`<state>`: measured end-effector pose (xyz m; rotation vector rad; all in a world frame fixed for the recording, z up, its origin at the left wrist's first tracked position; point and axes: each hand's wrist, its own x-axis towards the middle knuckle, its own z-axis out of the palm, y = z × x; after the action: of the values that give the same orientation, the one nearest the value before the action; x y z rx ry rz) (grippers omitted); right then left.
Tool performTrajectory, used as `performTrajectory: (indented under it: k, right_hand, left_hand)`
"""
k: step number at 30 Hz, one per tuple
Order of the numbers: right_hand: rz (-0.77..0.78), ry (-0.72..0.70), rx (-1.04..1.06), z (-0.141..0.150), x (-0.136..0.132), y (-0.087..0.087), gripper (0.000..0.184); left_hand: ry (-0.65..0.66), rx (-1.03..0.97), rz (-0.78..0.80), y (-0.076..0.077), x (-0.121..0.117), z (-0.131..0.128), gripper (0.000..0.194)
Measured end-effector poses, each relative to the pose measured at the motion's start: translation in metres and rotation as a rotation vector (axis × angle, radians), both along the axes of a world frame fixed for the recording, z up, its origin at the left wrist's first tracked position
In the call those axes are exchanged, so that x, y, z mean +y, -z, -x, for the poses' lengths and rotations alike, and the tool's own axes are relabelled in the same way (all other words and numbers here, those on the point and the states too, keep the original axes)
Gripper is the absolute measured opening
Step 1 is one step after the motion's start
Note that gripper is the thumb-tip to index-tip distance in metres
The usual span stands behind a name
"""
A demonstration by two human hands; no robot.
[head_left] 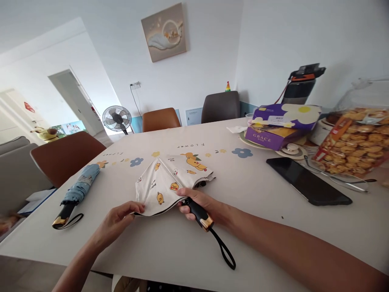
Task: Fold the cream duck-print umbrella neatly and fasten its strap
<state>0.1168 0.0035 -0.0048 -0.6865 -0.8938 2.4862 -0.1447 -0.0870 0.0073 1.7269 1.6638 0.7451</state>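
Note:
A white folding umbrella [166, 184] with yellow duck prints lies partly unfurled over the table in front of me. My right hand [197, 204] grips it where the black handle with a gold end meets the canopy; a black wrist strap hangs from the handle. With thumb and fingers, my left hand [120, 221] pinches the canopy's near left edge. To the left rests a second umbrella [80, 186], light blue and rolled up, with a black and gold handle. The umbrella's ribs are mostly hidden beneath the cloth.
A black phone [306, 180] lies at the right, beside glasses [337, 178]. Behind them are a purple box [273, 129], a plastic tub of cookies [355, 142] and a dark bottle [300, 85]. Chairs [161, 119] and a fan [117, 117] stand beyond the table [127, 259].

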Motion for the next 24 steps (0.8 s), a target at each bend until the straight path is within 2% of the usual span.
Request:
performTrajectory:
  k: [3,5,7,9,12,13,15,18,21,24]
  right_hand:
    - [-0.034,0.01,-0.027,0.0,-0.003,-0.004,0.02]
    - [-0.066,0.008,-0.052,0.0,-0.005,-0.006,0.02]
    - [-0.105,0.007,-0.08,0.001,-0.007,-0.006,0.02]
    - [-0.151,0.01,-0.108,0.002,-0.009,-0.005,0.022]
    - [-0.212,0.012,-0.16,0.003,-0.014,-0.007,0.026]
    - [-0.229,0.017,-0.18,0.003,-0.016,-0.008,0.027]
    - [-0.262,0.031,-0.215,0.003,-0.02,-0.01,0.031]
    - [-0.316,0.039,-0.249,0.004,-0.024,-0.012,0.03]
    - [-0.337,0.045,-0.295,0.005,-0.026,-0.011,0.022]
    - [-0.312,0.076,-0.323,0.005,-0.026,-0.009,0.018]
  left_hand:
    - [-0.122,0.044,0.019,-0.005,0.006,0.0,0.018]
    - [-0.253,0.028,-0.09,-0.009,0.014,-0.007,0.02]
    - [-0.302,-0.018,-0.23,-0.013,0.025,-0.022,0.024]
    - [-0.22,-0.028,-0.346,-0.015,0.037,-0.045,0.032]
    - [-0.066,0.084,-0.453,-0.01,0.055,-0.082,0.045]
    - [-0.063,0.129,-0.479,-0.007,0.06,-0.093,0.049]
    - [-0.137,0.164,-0.514,-0.001,0.068,-0.111,0.056]
    - [-0.317,0.066,-0.475,0.0,0.074,-0.124,0.064]
    - [-0.467,-0.1,-0.448,-0.007,0.079,-0.128,0.07]
    - [-0.564,-0.363,-0.417,-0.015,0.087,-0.129,0.064]
